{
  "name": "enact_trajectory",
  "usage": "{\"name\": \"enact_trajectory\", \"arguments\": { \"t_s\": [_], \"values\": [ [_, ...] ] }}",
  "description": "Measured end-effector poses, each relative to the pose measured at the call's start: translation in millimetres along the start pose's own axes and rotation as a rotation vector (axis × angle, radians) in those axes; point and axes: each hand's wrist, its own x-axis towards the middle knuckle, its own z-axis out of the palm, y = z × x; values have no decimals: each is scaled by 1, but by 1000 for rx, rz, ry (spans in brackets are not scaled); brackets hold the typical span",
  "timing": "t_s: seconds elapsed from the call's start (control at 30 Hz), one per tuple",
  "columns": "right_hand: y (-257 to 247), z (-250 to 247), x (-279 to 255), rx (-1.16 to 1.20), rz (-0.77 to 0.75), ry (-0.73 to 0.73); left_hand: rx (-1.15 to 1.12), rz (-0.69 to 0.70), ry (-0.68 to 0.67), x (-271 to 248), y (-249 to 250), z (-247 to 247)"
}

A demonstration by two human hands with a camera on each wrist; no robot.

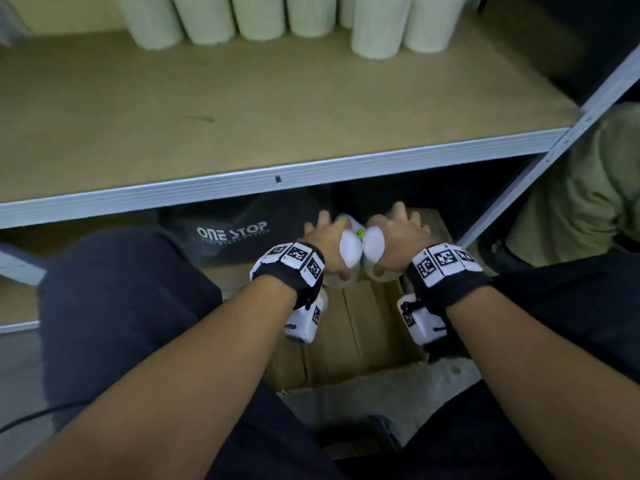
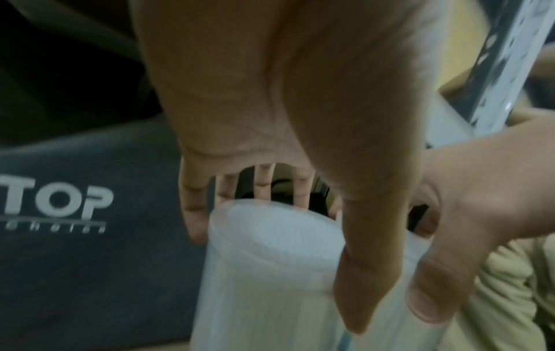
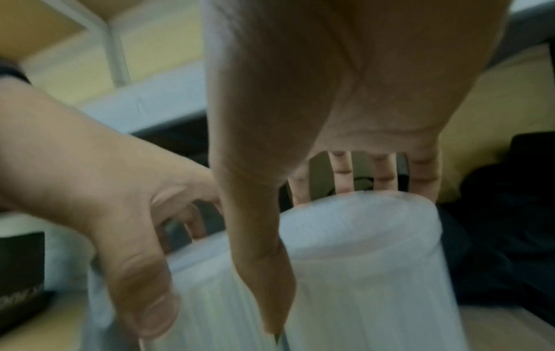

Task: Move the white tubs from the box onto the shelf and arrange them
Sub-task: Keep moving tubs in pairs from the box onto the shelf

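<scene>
Each of my hands grips one white ribbed tub from above, side by side over the open cardboard box [image 1: 349,334]. My left hand [image 1: 329,240] wraps its fingers and thumb round the left tub [image 1: 349,249] [image 2: 270,273]. My right hand [image 1: 394,233] holds the right tub [image 1: 373,245] [image 3: 369,266] the same way. The two tubs touch each other just below the shelf's front rail [image 1: 277,178]. Several white tubs [image 1: 311,15] stand in a row at the back of the brown shelf board [image 1: 242,105].
A dark bag [image 1: 235,233] printed ONE STOP lies under the shelf behind the box. The metal upright [image 1: 540,161] slants down at the right, with an olive cloth [image 1: 588,188] beyond it. My dark-trousered knees flank the box.
</scene>
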Motion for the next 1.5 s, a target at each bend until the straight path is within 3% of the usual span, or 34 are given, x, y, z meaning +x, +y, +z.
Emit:
{"name": "enact_trajectory", "arguments": {
  "t_s": [0.27,0.47,0.7,0.97,1.3,1.5],
  "values": [
    [-17,-75,-71,137,-112,164,-24,123,169,-75,6,-77],
    [-28,-124,-99,252,-202,347,-69,204,423,-118,16,-123],
    [-43,-160,-92,380,-258,510,-190,182,651,-126,15,-147],
    [-54,-166,-53,468,-298,561,-347,152,872,-110,4,-157],
    [-59,-166,-21,419,-341,532,-236,150,802,-82,-8,-163],
    [-56,-167,-35,337,-325,510,-68,128,806,-89,-8,-164]
  ]
}}
